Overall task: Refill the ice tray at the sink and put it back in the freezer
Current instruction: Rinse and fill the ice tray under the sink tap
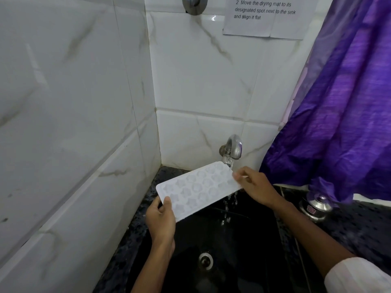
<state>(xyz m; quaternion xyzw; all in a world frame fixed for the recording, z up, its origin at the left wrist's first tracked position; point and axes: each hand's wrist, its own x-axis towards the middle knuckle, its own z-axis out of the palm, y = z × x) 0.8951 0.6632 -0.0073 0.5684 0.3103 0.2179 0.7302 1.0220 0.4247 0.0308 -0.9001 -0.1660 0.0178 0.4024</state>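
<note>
A white ice tray [196, 188] with several shaped cells hangs over the black sink [243, 246]. My left hand [161, 220] grips its near left end, thumb on top. My right hand [257, 186] pinches its far right end just beside the spout of the chrome tap [232, 148]. Water from the tap lands on the tray's right end and spills off that edge into the basin. The tray tilts, with its right end higher in view and closer to the wall.
White marble-look tiled walls [69, 127] close in on the left and behind. A purple curtain [342, 115] hangs at the right. A steel lidded pot [316, 206] stands on the dark speckled counter [364, 229] right of the sink. The drain [205, 261] lies low in the basin.
</note>
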